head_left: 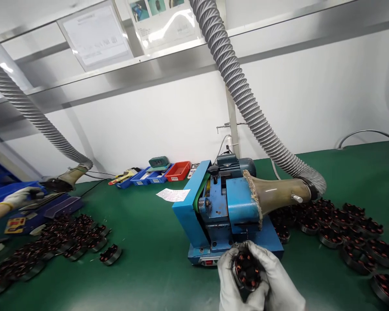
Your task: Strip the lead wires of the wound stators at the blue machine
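1. Two gloved hands meet at the bottom edge: the left hand [230,278] and the right hand [277,280] each have their grip clamped on one round motor stator [247,271] with copper windings, held between them.
2. Just beyond the stator stands a blue grinding machine [227,211] on the green table [149,259].
3. A grey ribbed hose [246,99] runs into the machine's funnel [275,194].
4. More stators lie in a right pile [343,229] and a left pile [52,242].
5. Far left, a co-worker's gloved hand [21,196] rests near another hose.
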